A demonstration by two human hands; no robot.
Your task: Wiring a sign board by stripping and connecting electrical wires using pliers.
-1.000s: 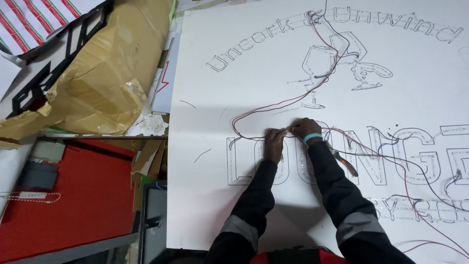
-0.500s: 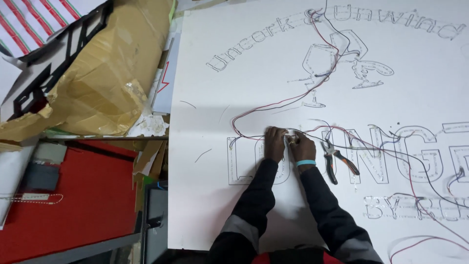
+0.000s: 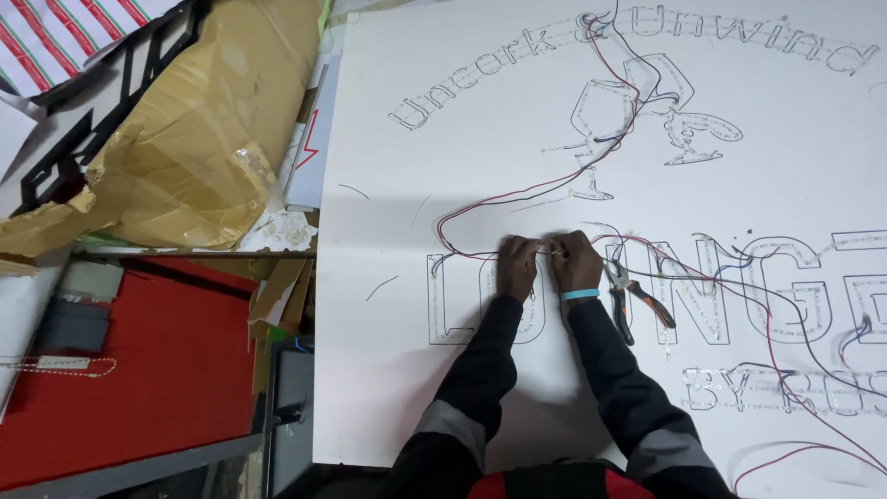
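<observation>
A large white sign board (image 3: 443,370) lies flat, with outlined letters and two glass shapes made of clear light strip. Red and black wires (image 3: 517,196) run across it. My left hand (image 3: 517,265) and my right hand (image 3: 575,261) are close together over the top of a large outlined letter, both pinching a thin wire end between the fingertips. A light blue band sits on my right wrist. Pliers with orange and black handles (image 3: 636,302) lie on the board just right of my right forearm.
A crumpled brown cardboard package (image 3: 185,139) lies left of the board, beside a black frame (image 3: 83,139). A red surface (image 3: 139,370) sits lower left, with a grey box (image 3: 69,310) on it. More wires (image 3: 795,342) trail over the board's right side.
My hands have drawn closer together on the wire, the right hand shifting slightly left. The pliers, partly hidden by my right arm before, now lie in plain view.
</observation>
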